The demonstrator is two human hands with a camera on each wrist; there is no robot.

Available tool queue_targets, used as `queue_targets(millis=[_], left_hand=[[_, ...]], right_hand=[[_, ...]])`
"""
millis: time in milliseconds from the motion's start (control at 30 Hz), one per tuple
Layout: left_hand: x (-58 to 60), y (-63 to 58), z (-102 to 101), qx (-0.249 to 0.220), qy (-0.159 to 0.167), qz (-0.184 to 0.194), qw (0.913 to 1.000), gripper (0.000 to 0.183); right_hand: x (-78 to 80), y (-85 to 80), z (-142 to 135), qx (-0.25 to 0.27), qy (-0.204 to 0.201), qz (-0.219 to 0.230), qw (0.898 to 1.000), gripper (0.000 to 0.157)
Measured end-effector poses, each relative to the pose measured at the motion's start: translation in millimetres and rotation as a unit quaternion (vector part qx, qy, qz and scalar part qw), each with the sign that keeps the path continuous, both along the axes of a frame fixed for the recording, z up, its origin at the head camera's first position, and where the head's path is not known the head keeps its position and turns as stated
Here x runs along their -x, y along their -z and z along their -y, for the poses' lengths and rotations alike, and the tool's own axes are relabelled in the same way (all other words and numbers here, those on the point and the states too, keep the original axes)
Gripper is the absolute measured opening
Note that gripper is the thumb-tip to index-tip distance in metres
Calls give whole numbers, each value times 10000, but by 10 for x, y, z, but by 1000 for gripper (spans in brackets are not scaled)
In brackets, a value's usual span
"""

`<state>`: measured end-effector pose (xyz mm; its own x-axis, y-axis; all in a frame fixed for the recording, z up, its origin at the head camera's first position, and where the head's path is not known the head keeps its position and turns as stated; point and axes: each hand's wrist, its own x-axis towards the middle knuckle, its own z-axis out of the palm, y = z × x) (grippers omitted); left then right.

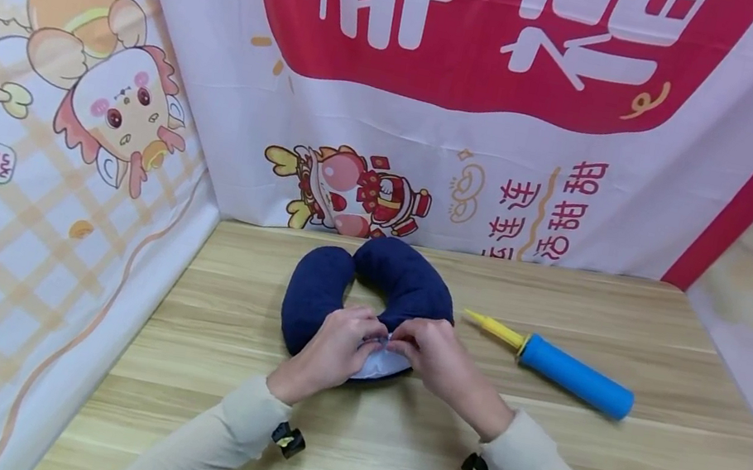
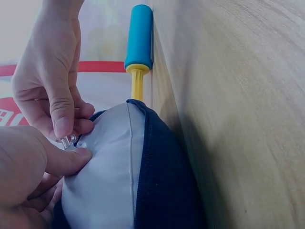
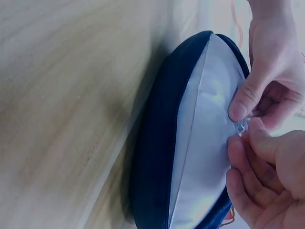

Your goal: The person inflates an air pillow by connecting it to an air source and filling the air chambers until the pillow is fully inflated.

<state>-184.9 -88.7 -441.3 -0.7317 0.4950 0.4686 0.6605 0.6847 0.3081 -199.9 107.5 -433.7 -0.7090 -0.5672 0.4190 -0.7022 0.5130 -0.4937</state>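
Observation:
A dark blue U-shaped neck pillow (image 1: pixel 314 291) lies on the table, its cover parted along the near edge. White inflatable lining (image 2: pixel 107 167) bulges through that opening. A small clear air valve (image 3: pixel 242 125) stands up from the lining. My left hand (image 1: pixel 344 340) pinches at the valve's base, thumb against the white lining. From the other side my right hand (image 1: pixel 433 349) pinches the top of the valve between thumb and fingertips. Both hands meet over the pillow's near curve, and their fingers partly hide the valve.
A blue hand pump (image 1: pixel 578 377) with a yellow nozzle (image 1: pixel 492 326) lies right of the pillow, nozzle toward it. The wooden table (image 1: pixel 203 406) is bordered by printed cloth hangings (image 1: pixel 209 71) at the back and sides.

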Motion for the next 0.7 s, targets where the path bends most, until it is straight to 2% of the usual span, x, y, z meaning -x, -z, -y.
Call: queue_targets(millis=[233,400,567,700], left_hand=[[23,24,9,-130,-82,320,9994,9],[63,49,20,-260,-111,506,9983,11],[90,65,33,-342,-13,520,9981,12],[112,78,35,-307,4,483,9984,15]], right_hand=[[-69,46,73,-99,437,-232,9987,4],[-130,92,140,-259,910,-421,9946,4],[-177,126,214,-590,1409,-821,9848,7],[-211,160,270,-851,1791,-1281,9717,13]])
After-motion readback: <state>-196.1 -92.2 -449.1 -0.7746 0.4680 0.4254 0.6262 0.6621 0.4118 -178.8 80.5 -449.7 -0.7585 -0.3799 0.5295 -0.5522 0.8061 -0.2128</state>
